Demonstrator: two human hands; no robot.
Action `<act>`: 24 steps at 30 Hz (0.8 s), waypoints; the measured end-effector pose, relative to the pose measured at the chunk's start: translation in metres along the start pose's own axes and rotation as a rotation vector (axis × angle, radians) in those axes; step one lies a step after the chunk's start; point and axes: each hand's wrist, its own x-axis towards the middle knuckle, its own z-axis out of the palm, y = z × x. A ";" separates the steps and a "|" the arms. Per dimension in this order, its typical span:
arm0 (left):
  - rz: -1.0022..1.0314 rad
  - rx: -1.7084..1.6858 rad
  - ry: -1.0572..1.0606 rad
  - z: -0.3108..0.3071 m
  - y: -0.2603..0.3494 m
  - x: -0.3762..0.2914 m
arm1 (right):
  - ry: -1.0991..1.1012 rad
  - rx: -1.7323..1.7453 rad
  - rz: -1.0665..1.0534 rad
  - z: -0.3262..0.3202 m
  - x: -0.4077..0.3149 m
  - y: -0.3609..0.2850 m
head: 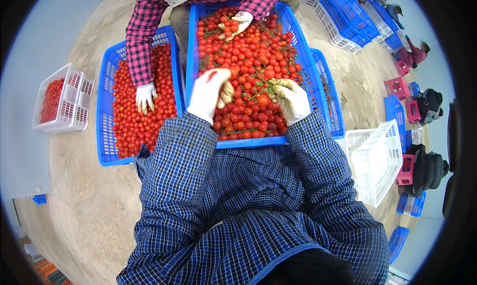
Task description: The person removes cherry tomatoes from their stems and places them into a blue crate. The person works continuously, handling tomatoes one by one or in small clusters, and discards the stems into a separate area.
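Note:
Before me a blue plastic crate (192, 43) is full of red cherry tomatoes (248, 56), some on green stems. My right hand (292, 98), in a stained white glove, pinches a green tomato stem (261, 92) over the crate; a tomato hangs near its fingers. My left hand (210, 93), gloved too, is above the crate's left part with its fingers curled. A bit of red shows at its top, but whether it holds a tomato cannot be told. Left of this crate stands another blue crate (104, 136) with loose cherry tomatoes.
A co-worker in a checked sleeve (139, 50) has one gloved hand (146, 97) in the left crate and another (238, 24) holding tomatoes over the middle one. White crates (376, 162) stand right, tomato-filled white crates (61, 98) left. Stacked crates, pink stools (398, 87) and people are farther right.

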 end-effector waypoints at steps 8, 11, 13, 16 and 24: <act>0.217 0.562 0.711 -0.116 0.009 0.009 | -0.019 0.015 -0.013 -0.004 0.006 0.004; 0.195 0.994 0.933 -0.133 0.003 0.006 | -0.006 0.043 0.006 -0.004 0.006 0.005; 0.530 1.189 0.951 -0.121 -0.002 0.003 | -0.045 0.070 -0.003 -0.003 0.006 0.007; 0.459 0.587 0.422 -0.077 -0.009 0.006 | -0.084 0.068 0.001 -0.001 0.006 0.009; -0.288 0.089 -0.238 0.031 -0.042 -0.007 | -0.015 -0.071 -0.139 -0.003 0.008 0.016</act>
